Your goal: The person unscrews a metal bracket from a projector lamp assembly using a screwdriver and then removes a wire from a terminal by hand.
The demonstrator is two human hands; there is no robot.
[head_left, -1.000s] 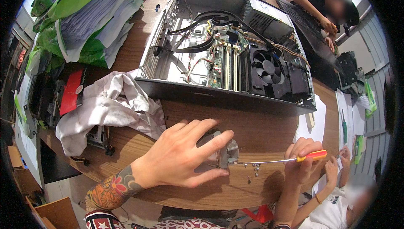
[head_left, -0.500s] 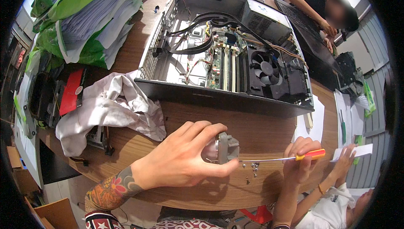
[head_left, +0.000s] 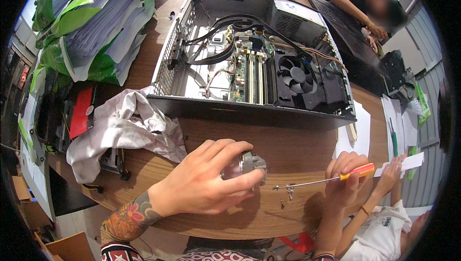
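My left hand (head_left: pixel 204 179) is curled around a small round part (head_left: pixel 258 162) with a grey plastic end and a shiny, clear-looking body; fingers cover much of it, so its kind is unclear. In my right hand (head_left: pixel 342 177) is a screwdriver (head_left: pixel 312 183) with a yellow and red handle. Its thin shaft points left, the tip just apart from the grey part. A small dark bit shows at the tip; whether it is a screw I cannot tell. Several loose screws (head_left: pixel 290 192) lie on the wooden table (head_left: pixel 201 222) under the shaft.
Beyond my hands stands an opened computer case (head_left: pixel 240 112) with a black fan (head_left: pixel 295 74). A crumpled pale cloth (head_left: pixel 129 126) and stacked papers (head_left: pixel 105 25) sit at left. Another person's hand (head_left: pixel 391 169) holds white paper at right; a person sits behind a laptop (head_left: pixel 336 30).
The screwdriver tip has come away from the grey part. My left hand has turned and shifted slightly left with the part. The other person's hand at right has moved a little.
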